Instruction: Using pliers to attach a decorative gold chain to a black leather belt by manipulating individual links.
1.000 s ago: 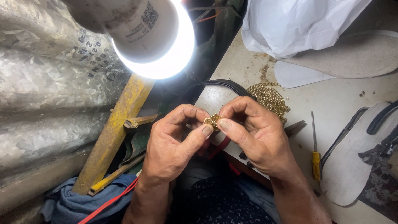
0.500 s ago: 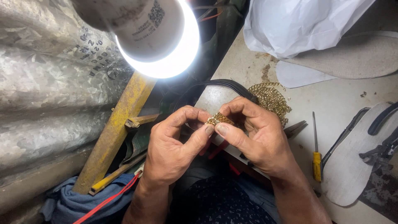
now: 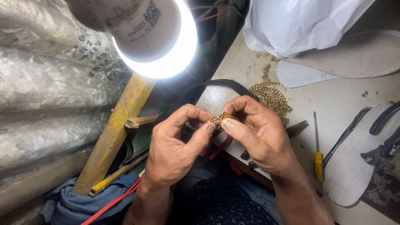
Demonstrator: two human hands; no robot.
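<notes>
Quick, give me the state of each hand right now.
Left hand: closed, fingertips pinching the small gold chain piece.
Right hand: closed, thumb and fingers pinching the same gold chain piece from the other side.

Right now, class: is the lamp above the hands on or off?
On: the lamp glows bright white at its rim, above both hands.

One head-worn camera looks steeply down, close over the workbench.
</notes>
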